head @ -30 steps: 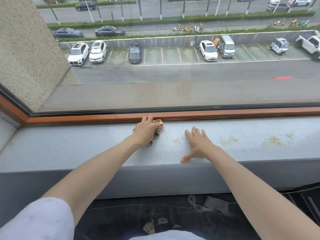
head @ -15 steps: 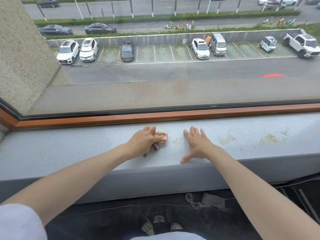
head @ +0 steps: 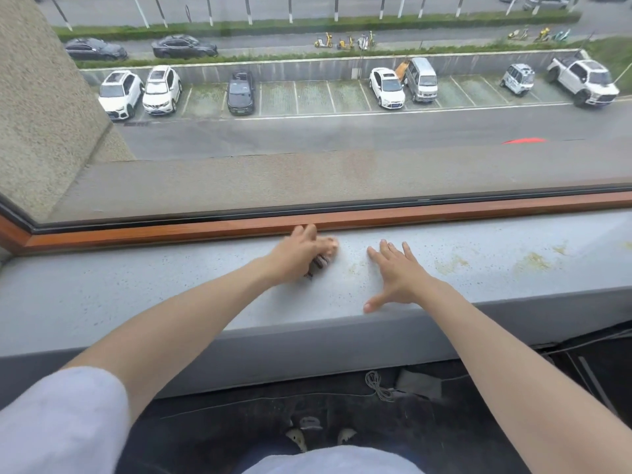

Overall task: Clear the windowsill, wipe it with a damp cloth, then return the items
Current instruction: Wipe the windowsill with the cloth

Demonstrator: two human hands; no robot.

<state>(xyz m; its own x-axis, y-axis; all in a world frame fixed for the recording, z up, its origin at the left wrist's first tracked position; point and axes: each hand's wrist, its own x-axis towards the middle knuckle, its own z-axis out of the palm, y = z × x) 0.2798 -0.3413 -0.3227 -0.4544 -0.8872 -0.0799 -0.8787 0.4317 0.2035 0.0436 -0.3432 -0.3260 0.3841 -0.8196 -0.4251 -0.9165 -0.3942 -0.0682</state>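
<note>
A long grey speckled windowsill (head: 136, 295) runs across the view below a wide window. My left hand (head: 297, 254) holds a small bunched cloth (head: 323, 258), pinkish with a dark part, pressed on the sill close to the wooden window frame (head: 444, 213). The hand covers most of the cloth. My right hand (head: 396, 275) lies flat on the sill just right of it, fingers spread and straight, thumb at the front edge. Yellowish stains (head: 533, 261) mark the sill further right. No other items stand on the visible sill.
The window glass (head: 307, 131) rises right behind the sill, with a car park far below. On the dark floor under the sill lie a coiled cord (head: 376, 388) and a grey flat object (head: 420, 383). My feet (head: 318, 436) show at the bottom.
My left hand with the cloth slid toward the front of the sill and now has gone back up against the window frame. My right hand has stayed flat in place.
</note>
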